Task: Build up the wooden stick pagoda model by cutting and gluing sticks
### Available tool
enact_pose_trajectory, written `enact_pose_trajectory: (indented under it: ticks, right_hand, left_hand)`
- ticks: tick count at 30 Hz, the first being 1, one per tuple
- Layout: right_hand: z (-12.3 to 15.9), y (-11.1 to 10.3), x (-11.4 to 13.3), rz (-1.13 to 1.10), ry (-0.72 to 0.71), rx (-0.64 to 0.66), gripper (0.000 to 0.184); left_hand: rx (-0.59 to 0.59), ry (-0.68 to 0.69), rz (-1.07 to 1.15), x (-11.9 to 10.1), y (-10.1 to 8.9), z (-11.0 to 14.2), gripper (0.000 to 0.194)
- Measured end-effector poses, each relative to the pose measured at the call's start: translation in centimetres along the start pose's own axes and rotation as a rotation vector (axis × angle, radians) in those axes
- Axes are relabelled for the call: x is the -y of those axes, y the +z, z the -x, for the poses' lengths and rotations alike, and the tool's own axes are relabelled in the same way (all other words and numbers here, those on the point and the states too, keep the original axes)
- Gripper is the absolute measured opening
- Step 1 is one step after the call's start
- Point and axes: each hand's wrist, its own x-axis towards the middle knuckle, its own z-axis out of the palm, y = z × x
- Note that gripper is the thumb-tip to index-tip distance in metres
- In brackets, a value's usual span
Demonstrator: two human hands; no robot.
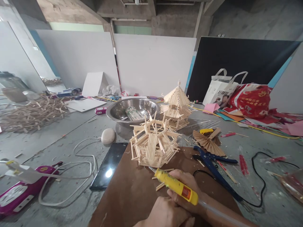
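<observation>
A yellow hot glue gun (176, 186) is in my right hand (186, 178), its nozzle pointing left toward a model built of thin wooden sticks (155, 143). Out of the gun's back runs a clear glue stick (217, 212). My left hand (165, 212) is closed just below, against the right hand; whatever its fingers hold is hidden. Short loose sticks (160, 186) lie beside the nozzle; whether a hand touches them I cannot tell. The stick model stands on a brown sheet (123, 195). Behind it rises a finished-looking stick pavilion with a pointed roof (177, 108).
A steel bowl (113, 115) holds bagged sticks. Blue-handled pliers (210, 170) and a paper fan (209, 143) lie right. On the left are a phone (110, 167), a white cable (75, 162), a purple power strip (28, 189) and a stick pile (33, 113).
</observation>
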Motion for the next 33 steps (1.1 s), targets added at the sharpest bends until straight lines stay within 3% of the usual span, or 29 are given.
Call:
enact_pose_trajectory:
  ticks: [13,17,23,29,33]
  right_hand:
    - [-0.1,-0.1,0.0,-0.042,0.019,0.001,0.025]
    - [-0.3,-0.6,0.2,-0.044,0.026,0.005,0.026]
    - [-0.6,-2.6,-0.3,-0.013,0.108,-0.152,0.011]
    - [-1.1,-4.7,-1.1,-0.208,0.464,-0.264,0.022]
    - [-2.1,-5.5,-1.2,-0.373,0.553,-0.341,0.029]
  left_hand:
    - [-0.085,0.038,-0.046,0.5,0.8,0.3,0.027]
    - [-0.088,0.009,-0.008,0.4,0.2,0.0,0.016]
    - [-0.008,-0.189,0.06,-0.4,-2.1,-0.8,0.016]
    - [-0.071,-0.497,0.139,-0.8,-2.8,-0.7,0.031]
    - [-0.168,-0.669,0.267,-0.7,-2.6,-0.6,0.039]
